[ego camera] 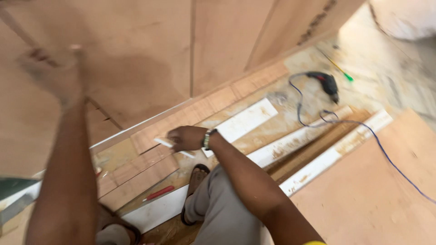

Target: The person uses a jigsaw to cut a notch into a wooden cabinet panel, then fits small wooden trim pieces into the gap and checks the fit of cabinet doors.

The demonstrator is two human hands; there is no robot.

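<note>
While the person crouches on the floor [399,59] among cut boards, the right hand [186,138] reaches down and forward, its fingers [175,144] curled around a thin white strip [164,143] that sticks out to the left of the fist and shows again below it; the hold looks like a light pinch, apt for steadying so slim a piece. That strip hangs just above the wood offcuts [136,174] lying side by side on the floor, near a longer white-faced board [245,120]. A watch [207,138] sits on the right wrist.

The left hand [52,75] is raised high against the upright plywood panel [150,54], perhaps bracing it, but it is blurred: whether its fingers are spread, clenched or holding something small at the tips cannot be told.

A red-handled tool [159,193] lies on a white board by the person's sandal [196,177], within easy reach. Farther off, a drill [324,84] rests on the floor with its blue cord [363,129] trailing across more white-edged boards [331,156], and a green-tipped stick [338,69] lies beyond it.
</note>
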